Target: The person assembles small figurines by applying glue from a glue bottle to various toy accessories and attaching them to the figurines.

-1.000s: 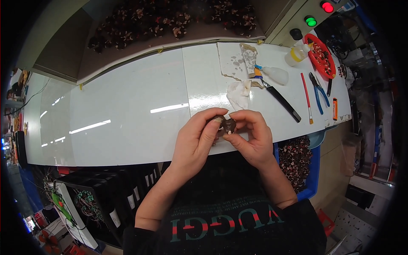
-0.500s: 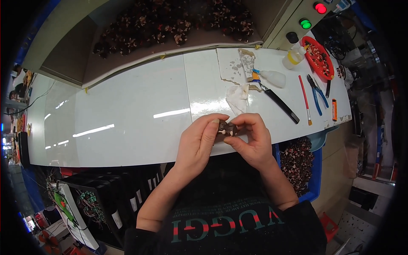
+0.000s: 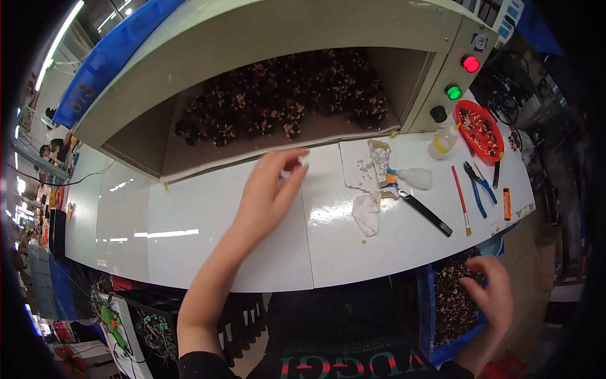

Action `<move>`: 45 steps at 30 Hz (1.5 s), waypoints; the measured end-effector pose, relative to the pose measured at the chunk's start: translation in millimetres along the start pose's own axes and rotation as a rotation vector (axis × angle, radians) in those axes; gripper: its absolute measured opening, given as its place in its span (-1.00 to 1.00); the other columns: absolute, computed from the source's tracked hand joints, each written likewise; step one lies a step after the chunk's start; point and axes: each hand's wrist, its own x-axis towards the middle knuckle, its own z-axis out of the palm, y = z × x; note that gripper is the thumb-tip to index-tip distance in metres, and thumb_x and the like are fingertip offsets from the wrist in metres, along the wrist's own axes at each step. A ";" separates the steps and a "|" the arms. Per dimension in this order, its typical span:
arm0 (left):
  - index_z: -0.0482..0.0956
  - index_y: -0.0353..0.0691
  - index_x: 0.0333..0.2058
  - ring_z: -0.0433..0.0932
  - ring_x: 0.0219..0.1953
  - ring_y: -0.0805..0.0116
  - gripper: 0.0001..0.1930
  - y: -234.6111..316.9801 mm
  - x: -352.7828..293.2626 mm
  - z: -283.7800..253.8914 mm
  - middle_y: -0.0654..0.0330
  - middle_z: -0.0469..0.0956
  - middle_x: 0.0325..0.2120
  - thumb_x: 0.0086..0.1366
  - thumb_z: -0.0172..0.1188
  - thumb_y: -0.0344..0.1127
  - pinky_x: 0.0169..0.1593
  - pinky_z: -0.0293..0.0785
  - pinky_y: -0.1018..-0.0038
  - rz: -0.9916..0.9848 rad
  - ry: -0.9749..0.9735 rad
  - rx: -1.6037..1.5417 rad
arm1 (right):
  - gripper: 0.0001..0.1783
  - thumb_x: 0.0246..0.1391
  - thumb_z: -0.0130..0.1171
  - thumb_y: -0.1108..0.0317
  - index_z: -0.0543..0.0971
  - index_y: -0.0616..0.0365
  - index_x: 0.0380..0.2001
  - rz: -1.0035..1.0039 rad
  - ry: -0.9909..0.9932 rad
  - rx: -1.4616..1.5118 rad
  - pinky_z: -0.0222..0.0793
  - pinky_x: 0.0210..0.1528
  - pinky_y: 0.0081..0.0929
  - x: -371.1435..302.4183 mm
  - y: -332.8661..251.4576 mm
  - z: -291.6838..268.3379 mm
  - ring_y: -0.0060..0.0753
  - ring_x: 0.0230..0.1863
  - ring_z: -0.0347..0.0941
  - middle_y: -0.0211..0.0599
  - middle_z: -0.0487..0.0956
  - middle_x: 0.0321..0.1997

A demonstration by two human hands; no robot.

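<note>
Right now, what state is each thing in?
Left hand: over table, grip unclear
Right hand: over blue bin, grip open
Red light: lit
Green light: lit
Cabinet: front open, pieces inside
Blue bin: holding pieces
Red basket: holding pieces
Pliers: handles apart
Cloth: crumpled
Brush: lying flat
Banded bottle: upright
Other bottle: on its side

Left hand [image 3: 266,192] moved toward the machine [image 3: 271,36], right hand [image 3: 494,292] over the bin [image 3: 430,316].
</note>
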 end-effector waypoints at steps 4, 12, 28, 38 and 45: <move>0.47 -0.25 -0.07 0.45 -0.09 0.09 -0.65 -26.3 87.0 13.3 0.07 0.49 -0.19 0.19 0.18 -0.25 -0.04 0.39 0.29 -0.096 0.006 0.114 | -0.76 -0.15 0.35 0.37 0.56 0.13 -0.35 -0.307 -0.259 0.364 0.37 -0.25 -0.40 28.3 -35.2 34.9 -0.22 -0.36 0.48 -0.27 0.54 -0.44; 0.35 -0.13 0.07 0.24 0.14 -0.03 -0.50 -59.6 198.1 40.8 0.00 0.27 0.09 0.11 0.15 -0.26 0.07 0.23 -0.02 -0.074 0.233 0.892 | -0.87 0.00 0.26 0.37 0.56 0.13 -0.37 -0.552 -0.352 0.742 0.36 -0.36 -0.41 67.3 -69.3 97.6 -0.28 -0.43 0.48 -0.30 0.53 -0.48; 0.39 -0.26 -0.01 0.48 -0.16 0.31 -0.57 -20.6 131.6 42.4 0.11 0.44 -0.15 0.11 0.22 -0.47 -0.09 0.45 0.45 -0.020 0.284 -0.021 | -0.87 -0.03 0.27 0.43 0.55 0.17 -0.38 -0.469 -0.268 0.823 0.37 -0.39 -0.50 71.8 -34.4 112.4 -0.33 -0.44 0.47 -0.29 0.51 -0.48; 0.20 -0.32 0.11 0.45 -0.13 0.47 -0.41 40.6 -85.6 107.5 0.20 0.40 -0.17 0.12 0.25 -0.58 -0.03 0.42 0.54 -0.520 -0.066 -0.904 | -0.59 -0.12 0.31 0.54 0.42 0.14 -0.16 -0.523 -0.107 0.919 0.45 -0.18 -0.52 63.3 -41.9 176.2 -0.35 -0.11 0.42 -0.26 0.41 -0.10; 0.16 -0.32 0.10 0.44 -0.08 0.43 -0.40 23.0 -114.7 103.2 0.16 0.40 -0.15 0.14 0.26 -0.53 0.06 0.38 0.48 -0.475 -0.030 -0.987 | -0.64 -0.13 0.27 0.61 0.46 0.16 -0.20 -0.500 -0.157 0.851 0.50 -0.14 -0.49 52.6 -51.1 190.7 -0.34 -0.17 0.48 -0.25 0.44 -0.17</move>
